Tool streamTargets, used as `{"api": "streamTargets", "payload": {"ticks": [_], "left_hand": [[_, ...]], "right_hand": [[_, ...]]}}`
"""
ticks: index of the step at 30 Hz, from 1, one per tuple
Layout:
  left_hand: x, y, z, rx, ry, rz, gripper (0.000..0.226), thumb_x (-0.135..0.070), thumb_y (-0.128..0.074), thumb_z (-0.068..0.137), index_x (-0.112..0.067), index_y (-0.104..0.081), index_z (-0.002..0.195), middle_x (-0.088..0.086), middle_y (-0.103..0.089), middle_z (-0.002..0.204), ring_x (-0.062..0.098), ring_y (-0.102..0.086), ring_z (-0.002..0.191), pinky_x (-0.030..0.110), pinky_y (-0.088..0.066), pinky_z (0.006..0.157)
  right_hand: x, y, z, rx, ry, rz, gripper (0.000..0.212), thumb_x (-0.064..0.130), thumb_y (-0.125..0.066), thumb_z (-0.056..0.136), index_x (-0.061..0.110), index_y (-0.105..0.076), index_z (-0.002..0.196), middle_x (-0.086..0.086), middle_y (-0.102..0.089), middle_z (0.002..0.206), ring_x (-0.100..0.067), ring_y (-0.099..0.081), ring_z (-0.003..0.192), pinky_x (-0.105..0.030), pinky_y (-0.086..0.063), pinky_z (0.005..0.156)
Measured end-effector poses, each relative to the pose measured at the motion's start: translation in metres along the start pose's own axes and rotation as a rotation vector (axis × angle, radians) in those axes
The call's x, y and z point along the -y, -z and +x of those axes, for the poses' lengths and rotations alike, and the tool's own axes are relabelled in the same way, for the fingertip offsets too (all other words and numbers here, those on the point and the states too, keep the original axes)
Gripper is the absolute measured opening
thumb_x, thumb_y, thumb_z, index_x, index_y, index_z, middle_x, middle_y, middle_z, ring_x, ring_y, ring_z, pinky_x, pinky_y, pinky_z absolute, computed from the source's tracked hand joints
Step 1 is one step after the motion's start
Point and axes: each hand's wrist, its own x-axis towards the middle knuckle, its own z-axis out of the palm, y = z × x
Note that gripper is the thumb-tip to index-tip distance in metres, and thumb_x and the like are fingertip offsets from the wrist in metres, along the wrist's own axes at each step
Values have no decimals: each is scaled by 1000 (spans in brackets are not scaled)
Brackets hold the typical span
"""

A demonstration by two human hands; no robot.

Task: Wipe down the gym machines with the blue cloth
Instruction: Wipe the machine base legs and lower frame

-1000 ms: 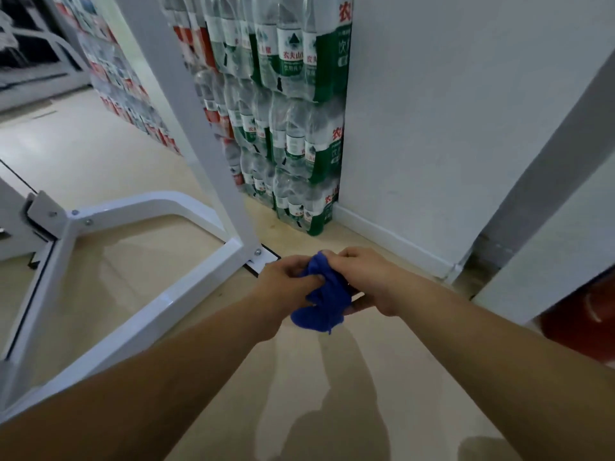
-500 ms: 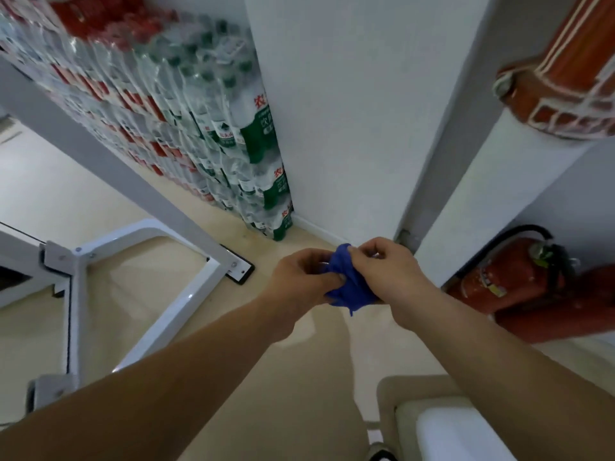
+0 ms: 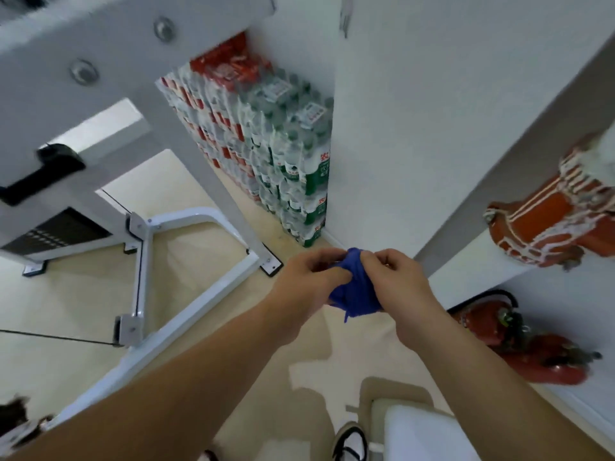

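You bunch the blue cloth in left hand and right hand, both gripping it, the white machine frame at nine o'clock not yet wiped.

- Cloth: deep blue, crumpled into a loose wad with one corner hanging below. It is held in the air between the left hand and right hand, both gripping its upper part.
- Machine: white steel frame standing on the floor, left of the cloth, with a dark weight stack at far left.
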Motion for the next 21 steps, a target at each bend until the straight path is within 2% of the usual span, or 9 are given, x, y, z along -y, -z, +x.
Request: {"api": "streamTargets", "payload": {"ticks": [5,7,9,13,16,18,21], "left_hand": [[-30,49,-66,-102,-39,2,17,-7,-68,92,-18,-75,103,4,-78,97,21,-74,94,36,-62,83],[-36,68,-93,-109,-16,-7,12,-11,-70,91,-16,-73,102,7,-77,98,25,-75,94,44,-63,85],[-41,83,-122,-118,9,-55,17,-11,-72,90,-16,-71,106,9,-76,103,27,-75,97,51,-62,87],[-44,109,-184,-168,9,-93,24,-18,-78,90,-19,-67,112,9,-75,107,29,-74,98,49,-62,85],[-37,125,-226,-315,3,-86,21,-17,-78,88,-20,-69,106,5,-77,99,24,-75,92,41,-64,80],[-29,135,-253,-448,1,-107,21,-18,-79,86,-20,-70,104,1,-77,95,19,-75,88,33,-64,74],[-15,153,-296,-643,-16,-179,20,-28,-79,85,-25,-69,103,-4,-76,94,13,-74,86,28,-62,71]], "right_hand": [[44,-34,-65,172,-54,69,33,44,-67,96,11,-68,101,-8,-77,96,-28,-76,91,-53,-64,78],[57,-50,-93,204,-14,43,34,45,-71,93,12,-69,100,-9,-76,98,-27,-75,93,-53,-63,82],[65,-63,-118,229,26,23,25,38,-69,96,13,-69,97,-12,-76,99,-31,-74,93,-56,-62,83],[75,-87,-165,351,71,-38,22,31,-65,100,10,-68,100,-14,-77,97,-31,-75,89,-44,-65,71],[77,-107,-192,383,129,-176,26,33,-73,94,10,-63,95,-12,-76,85,-29,-73,76,-48,-63,68],[78,-123,-203,382,196,-281,27,35,-76,91,13,-61,91,-10,-73,87,-26,-71,76,-49,-63,73],[82,-154,-228,533,255,-337,21,35,-69,95,14,-67,92,-6,-76,86,-24,-74,80,-51,-62,81]]}}
